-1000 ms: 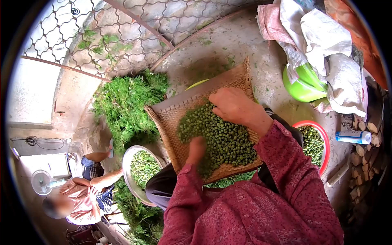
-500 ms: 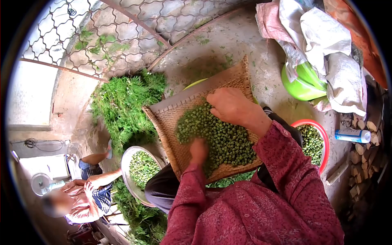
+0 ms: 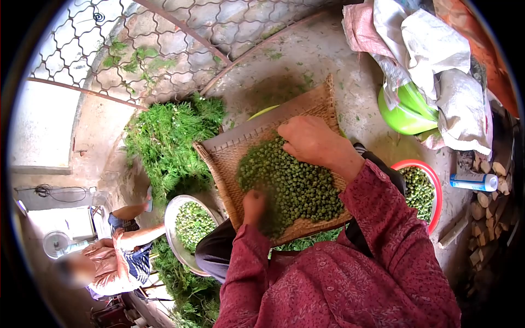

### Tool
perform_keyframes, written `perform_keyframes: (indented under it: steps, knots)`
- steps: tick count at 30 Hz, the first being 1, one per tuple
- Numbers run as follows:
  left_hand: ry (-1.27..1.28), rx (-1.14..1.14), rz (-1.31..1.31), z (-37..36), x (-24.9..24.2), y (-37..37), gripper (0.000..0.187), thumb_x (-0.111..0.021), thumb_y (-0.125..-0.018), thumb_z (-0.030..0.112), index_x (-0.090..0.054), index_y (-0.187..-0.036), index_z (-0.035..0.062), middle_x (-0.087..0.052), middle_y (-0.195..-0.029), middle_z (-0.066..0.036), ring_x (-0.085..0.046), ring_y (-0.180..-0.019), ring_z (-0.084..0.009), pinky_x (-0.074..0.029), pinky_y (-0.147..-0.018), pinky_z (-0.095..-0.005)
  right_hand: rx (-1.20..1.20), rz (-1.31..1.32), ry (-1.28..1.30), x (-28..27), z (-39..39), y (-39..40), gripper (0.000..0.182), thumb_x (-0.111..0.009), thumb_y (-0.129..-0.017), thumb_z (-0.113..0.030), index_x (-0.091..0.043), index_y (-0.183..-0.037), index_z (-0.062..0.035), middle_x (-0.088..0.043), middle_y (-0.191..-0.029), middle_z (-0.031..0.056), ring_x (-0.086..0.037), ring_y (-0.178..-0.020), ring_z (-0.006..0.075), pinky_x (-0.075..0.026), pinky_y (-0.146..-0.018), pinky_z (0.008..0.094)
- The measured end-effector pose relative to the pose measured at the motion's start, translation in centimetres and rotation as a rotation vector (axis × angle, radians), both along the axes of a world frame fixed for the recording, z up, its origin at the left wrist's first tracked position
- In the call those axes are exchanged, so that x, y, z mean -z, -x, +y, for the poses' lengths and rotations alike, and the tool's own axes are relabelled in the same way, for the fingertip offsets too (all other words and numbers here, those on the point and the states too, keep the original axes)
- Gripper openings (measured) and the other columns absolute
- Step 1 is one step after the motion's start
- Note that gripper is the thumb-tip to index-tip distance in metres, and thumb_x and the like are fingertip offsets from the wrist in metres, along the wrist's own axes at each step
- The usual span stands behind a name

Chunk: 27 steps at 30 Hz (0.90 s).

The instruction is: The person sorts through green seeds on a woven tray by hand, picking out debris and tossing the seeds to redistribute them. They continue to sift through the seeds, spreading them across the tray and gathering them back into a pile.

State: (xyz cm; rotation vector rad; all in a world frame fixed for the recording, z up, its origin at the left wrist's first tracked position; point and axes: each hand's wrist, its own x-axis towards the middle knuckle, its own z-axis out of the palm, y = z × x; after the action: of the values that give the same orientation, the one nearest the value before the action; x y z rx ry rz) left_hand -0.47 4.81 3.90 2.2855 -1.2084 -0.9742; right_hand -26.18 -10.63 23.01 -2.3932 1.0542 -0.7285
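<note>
A woven basket tray [image 3: 295, 225] with a raised rim lies across my lap, a layer of small round green berries [image 3: 306, 188] spread over it. My right hand [image 3: 314, 143] is over the far side of the berries, its fingers curled and closed; what they hold, if anything, is hidden. Near the tray's left side, my left hand [image 3: 254, 208] is closed like a fist, partly smeared by motion. Anything inside it cannot be made out. The berries beside the left hand are blurred too.
Feathery green plants [image 3: 164, 142] are heaped at left. A metal basin [image 3: 170, 218] and a red-rimmed basin [image 3: 436, 188] hold green pieces. White sacks [image 3: 437, 49], a green bowl [image 3: 402, 115], a blue-white tube [image 3: 473, 182] and firewood [image 3: 484, 224] are at right. Another person [image 3: 112, 259] sits at lower left.
My left hand has moved left and slightly toward the tray's left rim. My right hand stays in nearly the same place. The seated person's arm has shifted slightly.
</note>
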Motion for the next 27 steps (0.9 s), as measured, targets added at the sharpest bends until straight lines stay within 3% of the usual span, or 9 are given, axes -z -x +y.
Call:
perform_keyframes:
  steps: [3,6,9,15,18,24,27]
  knots:
    - [0.335,0.191,0.094,0.4,4.2,0.1,0.008,-0.057,-0.076,0.006,-0.058,-0.081,0.0009,-0.055,-0.069,-0.003,-0.051,-0.062,-0.0132,-0.043,-0.057,-0.0265,-0.003,0.028,-0.048,-0.2,0.1,-0.1,0.011,-0.053,-0.069,-0.011,-0.061,-0.07,-0.003,-0.061,-0.072,0.0181,-0.058,-0.072,0.0363,-0.045,-0.066,0.046]
    - [0.266,0.329,0.194,0.7,3.9,2.7,0.009,-0.056,-0.075,0.005,-0.062,-0.081,0.001,-0.06,-0.068,-0.005,-0.055,-0.06,-0.0151,-0.045,-0.057,-0.0277,-0.001,0.068,-0.081,-0.4,0.0,-0.1,0.012,-0.052,-0.07,-0.01,-0.061,-0.072,-0.0026,-0.061,-0.074,0.0183,-0.059,-0.074,0.0363,-0.046,-0.067,0.0458]
    - [0.112,0.391,0.068,-0.1,1.5,5.0,0.017,-0.059,-0.07,0.008,-0.066,-0.084,0.0014,-0.063,-0.082,-0.016,-0.06,-0.074,-0.0317,-0.047,-0.069,-0.0394,-0.006,0.019,-0.073,-0.2,0.0,0.1,0.012,-0.052,-0.07,-0.01,-0.062,-0.073,-0.0026,-0.061,-0.074,0.0183,-0.059,-0.074,0.0361,-0.046,-0.067,0.0456]
    - [0.012,0.517,-0.078,-1.1,-0.6,7.1,0.016,-0.061,-0.069,0.013,-0.067,-0.08,0.0034,-0.061,-0.082,-0.017,-0.058,-0.076,-0.0337,-0.047,-0.07,-0.0413,0.009,0.047,-0.071,0.0,-0.1,-0.1,0.012,-0.052,-0.069,-0.01,-0.062,-0.071,-0.0034,-0.061,-0.074,0.0179,-0.059,-0.073,0.0358,-0.047,-0.065,0.0452]
    - [0.068,0.532,-0.281,-0.8,0.5,7.8,0.014,-0.059,-0.069,0.012,-0.065,-0.077,0.003,-0.059,-0.081,-0.017,-0.056,-0.075,-0.035,-0.046,-0.069,-0.0431,0.006,0.014,-0.051,0.3,-0.1,-0.3,0.012,-0.052,-0.069,-0.01,-0.062,-0.07,-0.0035,-0.061,-0.073,0.0177,-0.059,-0.073,0.0357,-0.046,-0.065,0.0456]
    - [0.103,0.52,-0.314,-0.2,1.4,7.6,0.012,-0.055,-0.071,0.011,-0.062,-0.076,0.0023,-0.057,-0.08,-0.019,-0.055,-0.074,-0.036,-0.045,-0.069,-0.0435,0.008,-0.014,0.002,0.1,0.1,0.0,0.011,-0.052,-0.069,-0.01,-0.062,-0.069,-0.0044,-0.061,-0.071,0.0169,-0.058,-0.071,0.0359,-0.046,-0.064,0.046]
    - [0.131,0.389,-0.105,0.3,1.1,6.0,0.011,-0.056,-0.072,0.011,-0.062,-0.075,0.0018,-0.058,-0.079,-0.019,-0.056,-0.076,-0.0361,-0.046,-0.069,-0.0428,0.009,-0.015,0.013,0.6,0.0,0.1,0.011,-0.052,-0.069,-0.011,-0.061,-0.068,-0.0048,-0.06,-0.072,0.0165,-0.058,-0.072,0.0358,-0.045,-0.064,0.0459]
